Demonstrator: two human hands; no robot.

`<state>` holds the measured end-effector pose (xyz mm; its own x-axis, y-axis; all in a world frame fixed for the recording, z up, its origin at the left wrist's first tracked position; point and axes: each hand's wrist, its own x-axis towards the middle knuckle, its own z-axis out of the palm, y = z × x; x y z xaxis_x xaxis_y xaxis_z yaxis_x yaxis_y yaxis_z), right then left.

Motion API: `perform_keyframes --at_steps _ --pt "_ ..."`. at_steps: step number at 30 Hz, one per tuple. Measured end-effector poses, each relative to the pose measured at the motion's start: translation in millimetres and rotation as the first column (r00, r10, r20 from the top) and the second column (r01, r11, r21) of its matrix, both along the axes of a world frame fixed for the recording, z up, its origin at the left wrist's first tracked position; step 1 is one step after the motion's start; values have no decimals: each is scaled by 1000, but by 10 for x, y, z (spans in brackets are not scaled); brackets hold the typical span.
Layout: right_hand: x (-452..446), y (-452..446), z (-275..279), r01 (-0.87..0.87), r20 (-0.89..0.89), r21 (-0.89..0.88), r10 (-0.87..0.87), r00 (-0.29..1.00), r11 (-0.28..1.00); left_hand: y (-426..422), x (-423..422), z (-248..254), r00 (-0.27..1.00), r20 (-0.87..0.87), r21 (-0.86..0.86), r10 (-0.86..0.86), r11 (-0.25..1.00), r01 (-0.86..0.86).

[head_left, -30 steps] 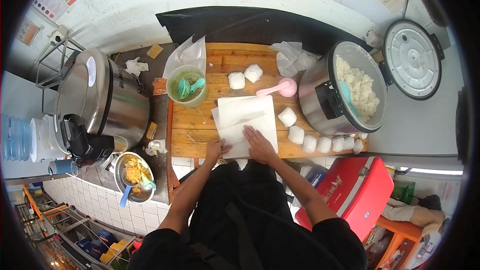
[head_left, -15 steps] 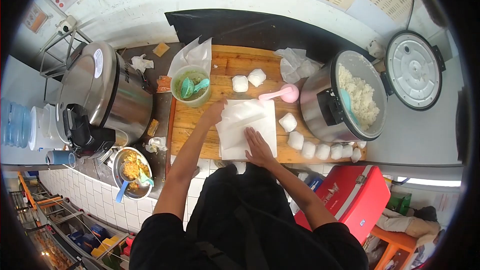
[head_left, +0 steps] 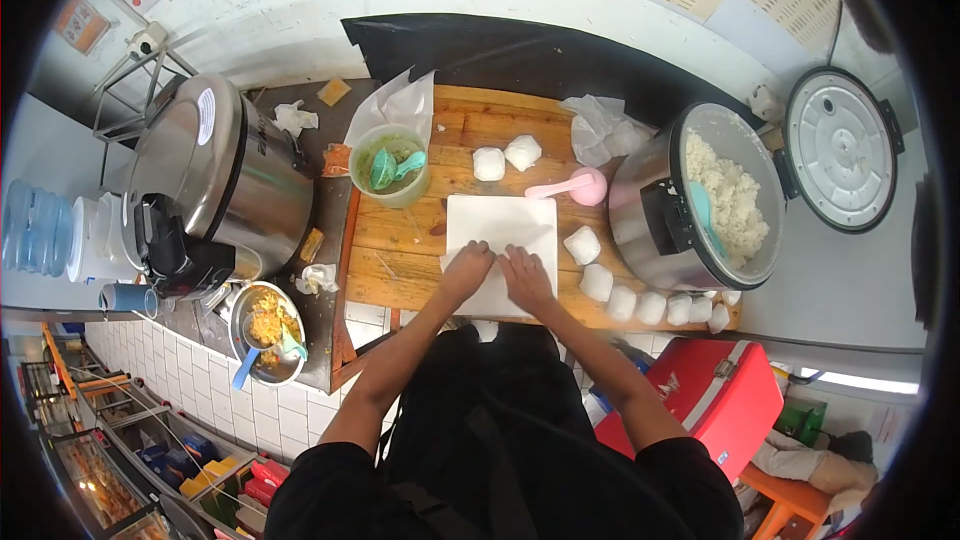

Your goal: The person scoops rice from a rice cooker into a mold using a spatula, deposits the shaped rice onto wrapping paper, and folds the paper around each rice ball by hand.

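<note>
A stack of white paper sheets (head_left: 502, 217) lies on the wooden table (head_left: 385, 230). Over its middle, my left hand (head_left: 467, 270) has its fingers curled at the paper. Close beside it on the right, my right hand (head_left: 527, 278) is bent in the same way, fingertips on the paper. Whatever the fingertips pinch is too small to make out. Two white wrapped bundles (head_left: 489, 164) sit behind the stack. More wrapped bundles (head_left: 597, 282) form a curved row to the right. A pink scoop (head_left: 587, 186) rests between them and the rice cooker.
An open cooker of rice (head_left: 735, 205) stands at the right, a closed cooker (head_left: 190, 165) at the left. A tub with a green scoop (head_left: 383, 169) is at the table's back left. A bowl of yellow food (head_left: 268, 330) is lower left, a red box (head_left: 740, 400) lower right.
My left hand went up to the stack's upper left corner, then came back down beside my right hand. My right hand has gone from lying flat to curled fingers. The camera view has shifted slightly.
</note>
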<state>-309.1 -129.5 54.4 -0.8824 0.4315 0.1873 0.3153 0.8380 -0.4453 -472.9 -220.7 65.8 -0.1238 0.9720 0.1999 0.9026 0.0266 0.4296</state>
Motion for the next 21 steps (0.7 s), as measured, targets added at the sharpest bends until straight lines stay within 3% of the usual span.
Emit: perform_keyframes --at_steps 1,2,3,4,5,6,8,10,11,13,14,15,16,17,19,21 --pt "9 100 51 -29 -38 296 42 998 955 -42 68 -12 999 50 75 -18 997 15" --pt "-14 211 65 -33 -39 293 47 998 955 -90 119 -19 995 90 -25 -31 999 34" --pt "-39 350 0 -154 171 353 98 980 923 -126 141 22 996 87 -26 -27 999 30" --pt "-37 466 -83 -281 375 388 128 918 878 -147 153 52 978 206 -99 -18 994 39" --pt "7 540 -161 -282 371 388 132 919 877 -180 167 81 947 321 -172 0 983 58" --pt "55 605 -256 -349 358 397 207 911 849 -218 183 23 948 317 -175 4 983 55" --pt "68 692 -364 -412 341 410 282 897 814 -238 202 -280 907 409 -29 97 995 -93" --pt "46 715 -338 -407 330 137 346 878 903 -249 198 -405 879 457 37 136 985 -171" --pt "54 707 -329 -408 329 134 348 878 903 -280 195 -470 854 468 -16 229 968 -251" --pt "-29 669 -55 -218 299 -41 220 929 975 -278 119 -674 824 469 -67 319 943 -327" --pt "-108 696 -3 -217 295 -42 219 930 975 -265 59 -890 873 363 -112 325 946 -306" --pt "-195 751 27 -182 369 -165 231 900 969 -276 20 -1004 912 254 -160 321 944 -288" --pt "-259 833 -11 -134 437 -280 251 864 951 -258 -38 -929 914 250 -160 319 945 -286" --pt "-341 896 -54 -132 434 -278 247 866 951 -198 -127 -854 941 189 -195 281 950 -244" --pt "-463 1019 -392 -328 486 -163 365 795 931 -20 -279 -616 963 127 -235 236 951 -202" --pt "-604 1010 -191 -279 483 -152 318 816 948 157 -415 -349 959 96 -451 268 870 -199"
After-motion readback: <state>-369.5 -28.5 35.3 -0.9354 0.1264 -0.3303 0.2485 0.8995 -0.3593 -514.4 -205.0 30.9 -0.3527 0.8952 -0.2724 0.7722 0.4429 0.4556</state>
